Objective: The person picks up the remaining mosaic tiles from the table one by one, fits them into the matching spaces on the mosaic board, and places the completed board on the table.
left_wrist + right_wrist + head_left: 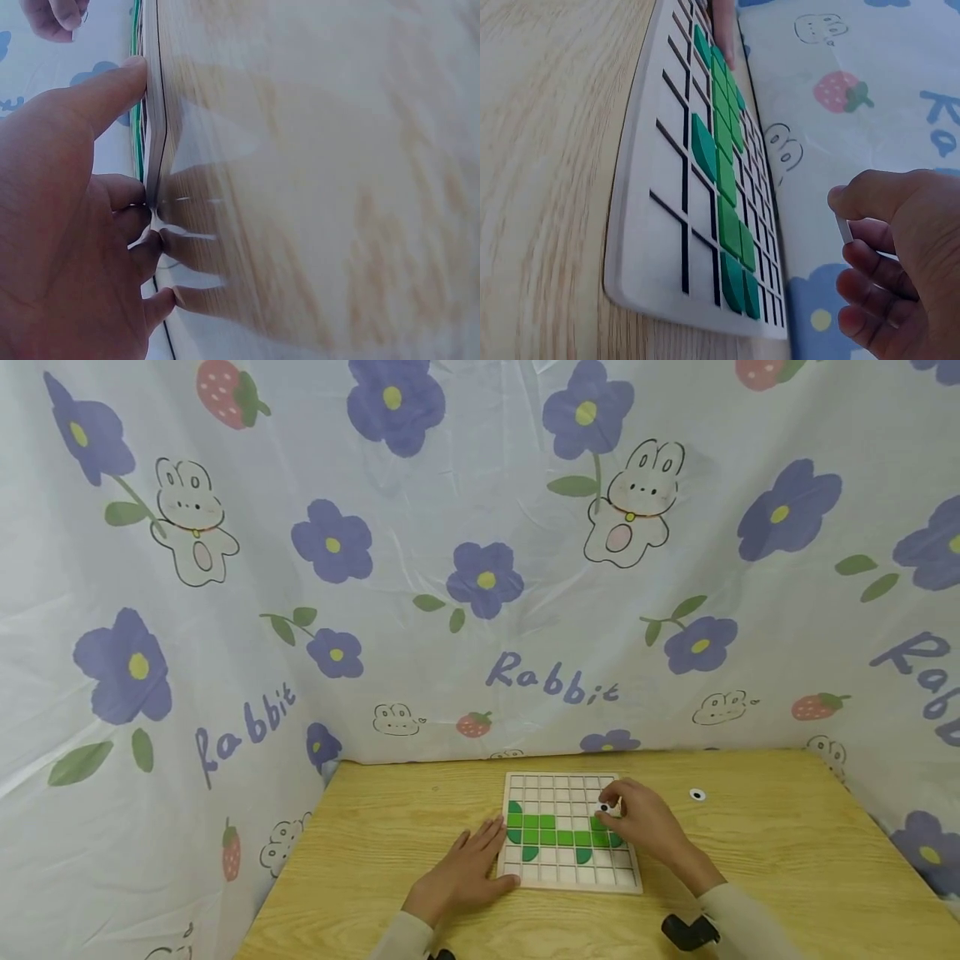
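A pale wooden grid board (555,875) lies on the table, part-filled with light green square tiles (547,837) and dark green rounded tiles (583,855). My left hand (468,870) rests at the board's left edge, fingers stretched out and thumb at the near corner. Over the board's right side, my right hand (647,820) pinches a small white eye tile (604,808) with a black dot between thumb and fingertips. That tile (844,229) appears edge-on in the right wrist view, raised off the board. My right hand hides part of the green tiles there.
Another white eye tile (697,795) lies on the wooden table (772,843) to the right of the board. A printed curtain (420,635) hangs behind the table and at its sides. A black strap piece (690,932) shows by the right sleeve.
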`<state>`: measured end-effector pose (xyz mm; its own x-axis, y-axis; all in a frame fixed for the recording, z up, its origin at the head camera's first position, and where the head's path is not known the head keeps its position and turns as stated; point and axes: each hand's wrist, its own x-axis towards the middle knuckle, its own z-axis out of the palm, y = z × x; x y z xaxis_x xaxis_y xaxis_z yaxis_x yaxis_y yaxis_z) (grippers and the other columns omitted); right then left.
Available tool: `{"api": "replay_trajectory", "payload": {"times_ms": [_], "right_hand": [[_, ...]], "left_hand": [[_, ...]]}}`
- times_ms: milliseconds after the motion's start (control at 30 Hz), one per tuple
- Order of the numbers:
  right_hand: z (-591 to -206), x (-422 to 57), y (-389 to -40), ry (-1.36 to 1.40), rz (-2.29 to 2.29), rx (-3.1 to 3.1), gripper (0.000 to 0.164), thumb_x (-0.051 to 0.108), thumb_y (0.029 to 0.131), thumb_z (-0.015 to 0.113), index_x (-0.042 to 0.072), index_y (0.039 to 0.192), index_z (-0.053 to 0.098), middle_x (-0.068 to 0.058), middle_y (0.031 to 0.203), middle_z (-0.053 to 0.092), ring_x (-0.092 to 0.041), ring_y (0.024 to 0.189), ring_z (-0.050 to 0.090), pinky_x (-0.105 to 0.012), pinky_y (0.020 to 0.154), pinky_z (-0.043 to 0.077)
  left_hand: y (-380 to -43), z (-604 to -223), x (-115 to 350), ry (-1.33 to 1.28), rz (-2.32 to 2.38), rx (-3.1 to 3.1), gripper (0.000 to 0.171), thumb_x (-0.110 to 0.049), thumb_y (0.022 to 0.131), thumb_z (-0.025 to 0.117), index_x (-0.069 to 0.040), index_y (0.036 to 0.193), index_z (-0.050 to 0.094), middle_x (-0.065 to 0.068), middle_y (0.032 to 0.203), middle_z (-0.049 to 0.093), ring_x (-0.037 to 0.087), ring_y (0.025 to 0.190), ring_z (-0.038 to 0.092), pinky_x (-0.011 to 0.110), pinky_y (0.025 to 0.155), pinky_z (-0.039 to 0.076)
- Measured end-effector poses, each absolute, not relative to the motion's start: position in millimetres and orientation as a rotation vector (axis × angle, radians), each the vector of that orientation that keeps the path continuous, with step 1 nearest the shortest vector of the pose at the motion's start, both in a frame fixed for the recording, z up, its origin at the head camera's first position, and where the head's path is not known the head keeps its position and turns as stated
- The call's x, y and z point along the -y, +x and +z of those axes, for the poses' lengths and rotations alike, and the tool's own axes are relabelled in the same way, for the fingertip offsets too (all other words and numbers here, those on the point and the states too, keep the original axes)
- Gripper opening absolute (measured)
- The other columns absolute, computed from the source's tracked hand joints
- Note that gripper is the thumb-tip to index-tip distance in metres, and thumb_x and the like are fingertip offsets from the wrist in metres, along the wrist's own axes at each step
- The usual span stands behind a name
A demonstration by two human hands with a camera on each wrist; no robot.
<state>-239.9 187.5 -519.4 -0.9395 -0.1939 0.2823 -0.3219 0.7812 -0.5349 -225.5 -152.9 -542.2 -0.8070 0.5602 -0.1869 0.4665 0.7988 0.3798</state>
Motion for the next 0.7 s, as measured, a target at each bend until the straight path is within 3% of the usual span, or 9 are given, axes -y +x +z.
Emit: {"api": "replay_trajectory", "payload": {"times_ms": [700], "right_hand": [[-546.0,-135.3,-259.1,0.409,0.935,2.856,0.015,0.024,0.09,0.087,0.016,0.097,0.076,0.005,0.089,0.068,-0.008,0.079,0.059,-0.035,0.071,0.054]], "left_hand": [[-226.1,-542.7,152.6,0.779,0.448,-2.702,0.092,-0.064,0.105,0.055,-0.011,0.172,0.02,0.004,0.181,0.014,0.028,0.168,0.016,0.061,0.133,0.018]]}}
